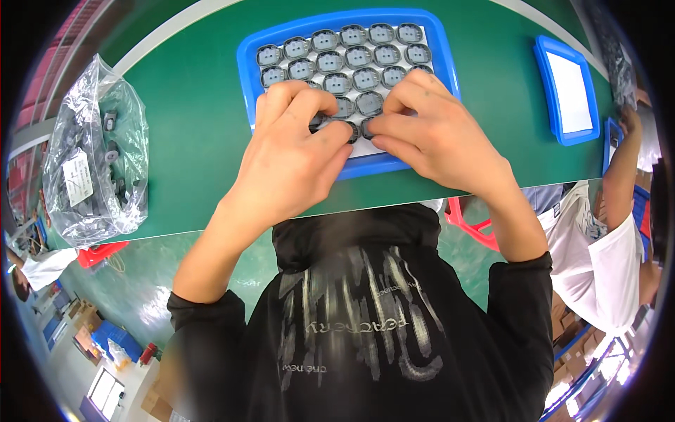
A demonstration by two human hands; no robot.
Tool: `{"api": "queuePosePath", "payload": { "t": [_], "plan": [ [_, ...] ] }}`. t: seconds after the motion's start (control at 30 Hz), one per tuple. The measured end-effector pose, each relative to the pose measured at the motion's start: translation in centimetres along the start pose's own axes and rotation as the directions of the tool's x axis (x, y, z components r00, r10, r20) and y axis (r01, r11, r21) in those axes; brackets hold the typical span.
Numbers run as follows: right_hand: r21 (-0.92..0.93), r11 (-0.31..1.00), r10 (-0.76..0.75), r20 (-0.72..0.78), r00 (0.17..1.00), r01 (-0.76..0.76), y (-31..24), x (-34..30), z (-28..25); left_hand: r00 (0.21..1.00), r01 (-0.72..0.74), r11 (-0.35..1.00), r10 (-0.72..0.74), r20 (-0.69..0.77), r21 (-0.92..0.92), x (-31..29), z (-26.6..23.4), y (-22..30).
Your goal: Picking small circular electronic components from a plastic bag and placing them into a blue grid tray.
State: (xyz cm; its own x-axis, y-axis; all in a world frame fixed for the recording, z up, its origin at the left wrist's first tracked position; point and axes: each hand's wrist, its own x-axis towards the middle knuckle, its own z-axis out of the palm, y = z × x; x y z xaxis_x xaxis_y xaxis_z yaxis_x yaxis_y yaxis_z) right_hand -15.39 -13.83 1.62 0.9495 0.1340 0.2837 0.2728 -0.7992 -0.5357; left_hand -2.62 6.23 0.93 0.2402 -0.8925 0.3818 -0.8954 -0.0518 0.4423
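Note:
A blue-rimmed tray point(245, 63) with a white lining sits on the green table before me. Rows of rounded grey plastic housings point(358, 56), each with small holes in its face, fill much of it. Over the near rows, my left hand point(295, 144) pinches one grey plastic housing point(354, 131) between thumb and fingers at the tray's near side. Right beside it, my right hand point(436, 126) is closed with its fingertips on a neighbouring grey plastic housing point(366, 128). Both hands hide part of the near rows and these two pieces.
On the left of the green table point(186, 133) stands a clear plastic bag point(98, 155) holding dark small parts. A second blue tray point(569, 91) with a white lining lies to the right. Beyond it, a co-worker in a white shirt point(598, 267) reaches in. A red stool point(474, 225) stands below the table edge.

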Motion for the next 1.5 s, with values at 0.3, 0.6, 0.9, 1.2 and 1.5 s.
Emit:
{"api": "queuePosePath", "payload": {
  "t": [0.3, 0.6, 0.9, 1.2, 1.5],
  "plan": [
    [-0.046, 0.998, 0.031, -0.178, 0.984, -0.040, -1.2, 3.0, -3.2, 0.901, 0.416, 0.883, -0.369, -0.228, 0.216, -5.7, -9.7, -4.7],
    [0.220, 0.883, -0.435, 0.048, 0.899, 0.415, -6.5, 24.2, 8.3, 0.719, 0.667, 0.564, -0.658, -0.223, 0.488, -16.7, -16.8, -13.3],
    [0.058, 0.993, -0.120, 0.346, 0.930, 0.107, -9.9, 36.0, 21.2, 0.637, 0.770, 0.555, -0.685, -0.353, 0.314, -15.7, -17.4, -17.4],
    [0.431, 0.897, -0.014, 0.255, 0.967, -0.101, -5.7, 29.3, 10.2, 0.720, 0.692, 0.675, -0.623, -0.306, 0.255, -16.2, -17.7, -16.2],
    [0.613, 0.753, 0.234, 0.092, 0.968, -0.240, 0.4, 17.2, -1.1, 0.768, 0.626, 0.693, -0.471, -0.433, 0.357, -16.4, -16.9, -15.2]
  ]
}}
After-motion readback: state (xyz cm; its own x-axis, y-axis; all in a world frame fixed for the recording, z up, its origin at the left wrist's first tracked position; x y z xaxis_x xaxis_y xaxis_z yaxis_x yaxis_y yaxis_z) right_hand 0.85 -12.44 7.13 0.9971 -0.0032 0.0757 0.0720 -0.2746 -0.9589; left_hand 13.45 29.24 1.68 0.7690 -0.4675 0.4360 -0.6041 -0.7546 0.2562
